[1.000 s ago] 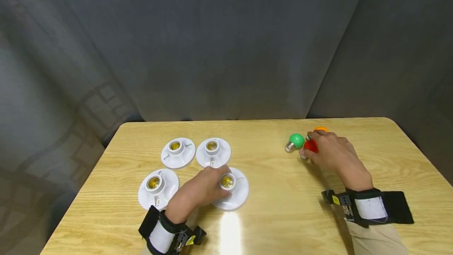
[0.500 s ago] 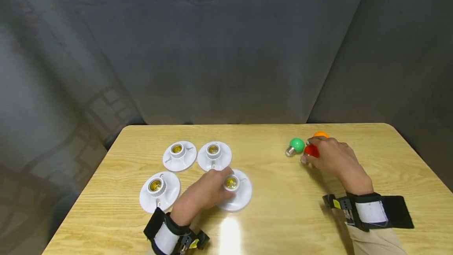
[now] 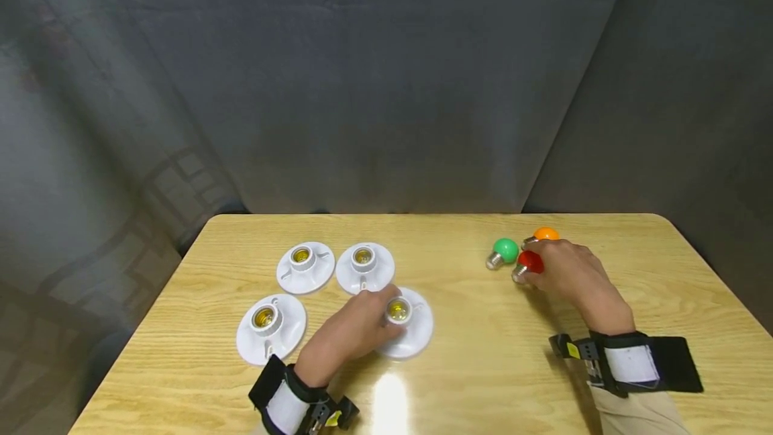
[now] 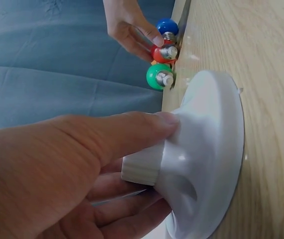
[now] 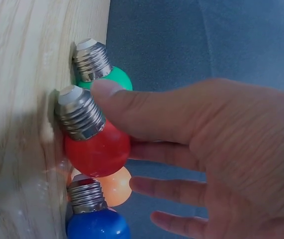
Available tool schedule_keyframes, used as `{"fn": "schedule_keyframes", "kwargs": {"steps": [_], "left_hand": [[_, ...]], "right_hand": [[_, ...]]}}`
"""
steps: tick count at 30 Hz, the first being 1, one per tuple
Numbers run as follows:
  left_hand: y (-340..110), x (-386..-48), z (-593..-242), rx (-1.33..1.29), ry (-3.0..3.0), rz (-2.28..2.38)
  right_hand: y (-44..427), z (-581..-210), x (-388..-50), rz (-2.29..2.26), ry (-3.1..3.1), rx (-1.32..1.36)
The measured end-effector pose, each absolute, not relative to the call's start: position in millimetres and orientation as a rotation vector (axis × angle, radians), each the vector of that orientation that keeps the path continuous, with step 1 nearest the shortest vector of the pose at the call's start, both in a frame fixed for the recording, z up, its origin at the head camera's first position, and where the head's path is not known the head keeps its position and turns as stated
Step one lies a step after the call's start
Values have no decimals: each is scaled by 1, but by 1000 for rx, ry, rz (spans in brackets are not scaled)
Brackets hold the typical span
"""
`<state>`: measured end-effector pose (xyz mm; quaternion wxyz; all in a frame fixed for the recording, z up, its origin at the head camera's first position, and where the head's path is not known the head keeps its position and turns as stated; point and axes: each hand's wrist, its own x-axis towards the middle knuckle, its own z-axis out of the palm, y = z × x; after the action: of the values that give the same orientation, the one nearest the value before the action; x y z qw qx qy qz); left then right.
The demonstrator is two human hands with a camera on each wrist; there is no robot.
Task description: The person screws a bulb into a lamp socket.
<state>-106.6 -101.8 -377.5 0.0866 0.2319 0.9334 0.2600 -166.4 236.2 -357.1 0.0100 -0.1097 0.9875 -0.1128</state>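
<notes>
Wooden table (image 3: 465, 354), red bulb (image 3: 531, 261) aslant, metal base (image 5: 81, 115) pointing near left

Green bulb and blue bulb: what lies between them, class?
The red bulb, with the orange bulb partly hidden behind it, in the right wrist view.

And there it goes: the left hand (image 3: 356, 327) and the white lampholder (image 3: 418, 334) in its grip have edged rightward across the worktop (image 3: 459, 381), further from the lower-left lampholder (image 3: 290, 335). Over to the right hand (image 3: 570, 270), where the fingers have drawn back: a second ago they covered the metal screw base of the red bulb (image 3: 531, 260), and now that base is showing. The orange bulb (image 3: 546, 233) has come into fuller sight too, its metal base peeking out. And the head view has tipped up, leaving the worktop's far edge lower in frame.
</notes>
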Motion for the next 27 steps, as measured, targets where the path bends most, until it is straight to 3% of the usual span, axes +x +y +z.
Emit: {"fn": "schedule_keyframes", "kwargs": {"steps": [27], "left_hand": [[-97, -110, -381, 691, 2791, 815]], "right_hand": [[245, -363, -170, -317, 3122, -373]]}}
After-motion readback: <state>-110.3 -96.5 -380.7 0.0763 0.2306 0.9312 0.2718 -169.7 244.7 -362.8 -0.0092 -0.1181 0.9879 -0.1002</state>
